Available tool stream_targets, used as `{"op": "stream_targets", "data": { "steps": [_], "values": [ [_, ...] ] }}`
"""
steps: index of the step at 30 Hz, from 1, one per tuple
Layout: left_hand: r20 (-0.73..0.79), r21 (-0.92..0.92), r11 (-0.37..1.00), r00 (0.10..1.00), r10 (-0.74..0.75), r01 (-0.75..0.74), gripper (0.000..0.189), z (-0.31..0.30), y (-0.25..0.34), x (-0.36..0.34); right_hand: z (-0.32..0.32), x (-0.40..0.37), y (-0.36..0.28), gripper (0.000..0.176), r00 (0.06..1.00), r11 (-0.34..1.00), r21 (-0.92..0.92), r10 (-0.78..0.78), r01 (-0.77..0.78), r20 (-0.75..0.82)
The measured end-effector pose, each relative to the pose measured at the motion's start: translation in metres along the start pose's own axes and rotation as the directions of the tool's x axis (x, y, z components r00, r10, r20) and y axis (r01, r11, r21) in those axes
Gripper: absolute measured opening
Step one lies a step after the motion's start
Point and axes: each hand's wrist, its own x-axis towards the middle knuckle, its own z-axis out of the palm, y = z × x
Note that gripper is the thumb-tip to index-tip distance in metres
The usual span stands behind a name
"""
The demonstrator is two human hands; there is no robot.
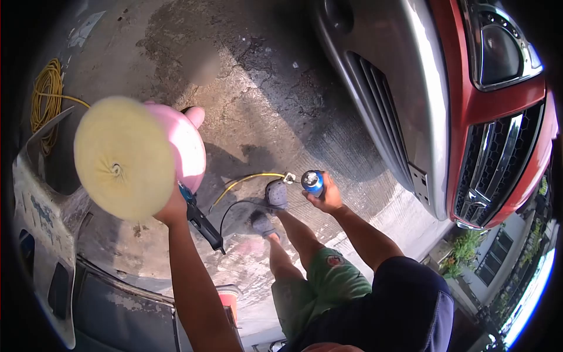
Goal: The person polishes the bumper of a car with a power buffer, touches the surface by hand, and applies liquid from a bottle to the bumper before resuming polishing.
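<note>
Head: polisher (141, 155), can (312, 182) held; hose (246, 178) underfoot, car (469, 105) beside.

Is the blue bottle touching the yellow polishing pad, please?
Apart. The head view shows bare ground between the blue bottle, in the right hand, and the yellow polishing pad.

Hard, bright daylight. The concrete floor (258, 100) left of the red car (498, 146) is sunlit, and a deep shadow band runs along the car's bumper. There is glare on the car's silver trim. The yellow pad (120, 157), well left of the car, sits close to the lens, soft and a bit washed out. The blue can (312, 182) nearer the car is sharper. Strong fisheye: the corners are black and the car's lines bow toward the frame edge.
</note>
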Motion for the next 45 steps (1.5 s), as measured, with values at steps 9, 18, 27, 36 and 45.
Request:
{"op": "stream_targets", "data": {
  "steps": [9,18,27,36,45],
  "values": [
    [-0.012,-0.204,0.970,0.991,0.134,-0.134,0.075,0.007,-0.024,0.034,0.014,-0.098,0.101,0.087,0.898,0.860,0.279,0.439,-0.427,0.021],
    [-0.080,0.363,0.924,0.992,-0.095,0.118,0.105,-0.008,-0.002,0.042,-0.119,-0.062,0.160,0.098,0.838,0.852,0.027,0.520,-0.523,-0.167],
    [-0.081,0.562,0.824,0.996,-0.031,0.071,0.118,-0.012,-0.005,0.061,-0.198,-0.039,0.184,0.069,0.783,0.743,0.374,0.619,-0.555,-0.068],
    [-0.293,0.628,0.777,0.911,0.291,-0.047,0.131,0.018,-0.053,-0.036,-0.254,-0.156,0.312,0.065,0.690,0.652,0.410,0.720,-0.637,-0.074],
    [0.351,0.580,0.464,0.719,0.599,-0.670,0.095,0.043,-0.135,-0.377,-0.306,-0.252,0.486,0.068,0.589,0.568,0.402,0.804,-0.718,-0.083]
  ]
}}
